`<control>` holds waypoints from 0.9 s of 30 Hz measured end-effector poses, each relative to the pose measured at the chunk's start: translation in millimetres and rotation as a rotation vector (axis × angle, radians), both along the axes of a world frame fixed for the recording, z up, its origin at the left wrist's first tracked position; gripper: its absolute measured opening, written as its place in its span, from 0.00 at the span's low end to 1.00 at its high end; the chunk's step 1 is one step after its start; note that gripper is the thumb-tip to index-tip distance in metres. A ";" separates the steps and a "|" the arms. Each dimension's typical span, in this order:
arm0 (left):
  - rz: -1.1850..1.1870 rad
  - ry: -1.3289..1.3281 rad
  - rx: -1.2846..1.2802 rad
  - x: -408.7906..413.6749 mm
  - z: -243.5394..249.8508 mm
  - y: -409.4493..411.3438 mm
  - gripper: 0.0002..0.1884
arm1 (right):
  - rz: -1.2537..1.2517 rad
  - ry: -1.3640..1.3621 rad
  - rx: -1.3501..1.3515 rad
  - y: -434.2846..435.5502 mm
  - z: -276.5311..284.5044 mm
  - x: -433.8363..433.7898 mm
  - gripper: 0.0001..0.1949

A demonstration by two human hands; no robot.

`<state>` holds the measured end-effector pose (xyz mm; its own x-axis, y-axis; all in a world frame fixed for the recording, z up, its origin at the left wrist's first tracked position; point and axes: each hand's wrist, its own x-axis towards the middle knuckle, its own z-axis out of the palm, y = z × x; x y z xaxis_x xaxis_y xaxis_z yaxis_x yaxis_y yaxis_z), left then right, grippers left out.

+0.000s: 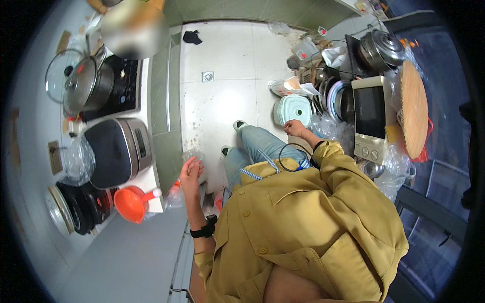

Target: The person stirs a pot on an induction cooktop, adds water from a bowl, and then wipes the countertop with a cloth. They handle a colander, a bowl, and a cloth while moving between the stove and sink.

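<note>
My left hand (192, 172), with a black band on the wrist, hangs in the air beside the counter front. Its fingers are loosely bent and apart, and it holds nothing. An orange-red plastic ladle or scoop (130, 203) with a pale handle end lies at the counter corner near it. On the other side, my right hand (295, 128) is over the near edge of a pale green lidded plastic bin (294, 108). Its fingers curl loosely with no object visible in them; whether they touch the bin I cannot tell.
On the left counter (156, 185) stand a rice cooker (113, 151) and a lidded pot (89, 85) on a black cooktop (127, 81). To the right are a microwave oven (369, 113), a round wooden board (413, 110), a steel pot (382, 49) and plastic bags (333, 130). A black cloth (192, 37) lies on the floor.
</note>
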<state>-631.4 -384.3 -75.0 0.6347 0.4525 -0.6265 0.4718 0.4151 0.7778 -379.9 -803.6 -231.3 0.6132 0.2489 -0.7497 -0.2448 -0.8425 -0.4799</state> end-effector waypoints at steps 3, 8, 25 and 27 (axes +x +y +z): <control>-0.069 -0.069 0.001 27.8 0.8 2.8 0.16 | -0.075 -0.009 -0.044 -30.1 -9.9 -10.0 0.10; -0.132 -0.049 0.004 80.1 8.8 7.1 0.16 | -0.215 0.014 -0.070 -45.3 -6.2 -3.3 0.10; -0.354 -0.100 0.104 408.0 49.8 -15.5 0.16 | -0.374 -0.182 0.144 -50.2 -25.4 251.3 0.08; -0.408 -0.083 0.105 438.0 48.8 -13.6 0.16 | -0.431 -0.158 0.149 -46.9 -19.0 272.3 0.09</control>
<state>-193.5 -397.9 -26.2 0.8213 0.2128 -0.5294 0.5148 0.1237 0.8483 -107.6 -850.6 -250.3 0.7874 0.0447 -0.6149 -0.4712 -0.5994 -0.6470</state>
